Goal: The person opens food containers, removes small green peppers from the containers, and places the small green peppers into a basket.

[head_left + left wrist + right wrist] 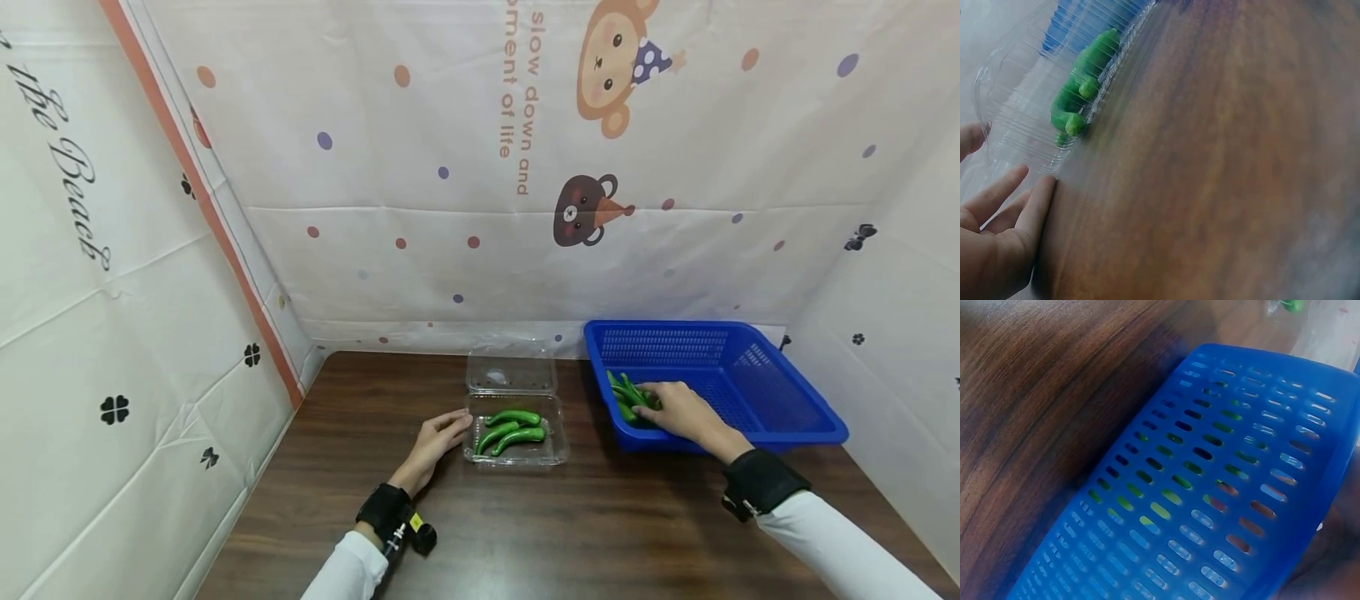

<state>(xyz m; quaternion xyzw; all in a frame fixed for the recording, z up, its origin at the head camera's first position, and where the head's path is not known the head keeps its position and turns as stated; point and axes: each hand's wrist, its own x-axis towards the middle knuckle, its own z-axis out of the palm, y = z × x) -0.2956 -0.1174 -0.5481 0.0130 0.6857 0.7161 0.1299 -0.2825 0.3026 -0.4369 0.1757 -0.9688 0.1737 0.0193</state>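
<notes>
A clear plastic clamshell container (558,450) stands on the table with its lid tilted back, holding several green chili peppers (517,417). My left hand (435,442) touches the container's left side; in the left wrist view its fingers extend along the clear wall. On the right, my right hand (682,412) reaches over the near rim of a blue plastic basket (795,433). Its thumb and fingers pinch at green chili peppers (626,387) in the basket's left end. The right wrist view shows mostly the basket's slotted wall (1204,456), which hides most of that hand.
The dark wood table (517,533) carries both containers. A printed fabric sheet (420,167) rises behind the table, with white sheets at both sides. The basket's raised rim stands between the right forearm and the peppers inside.
</notes>
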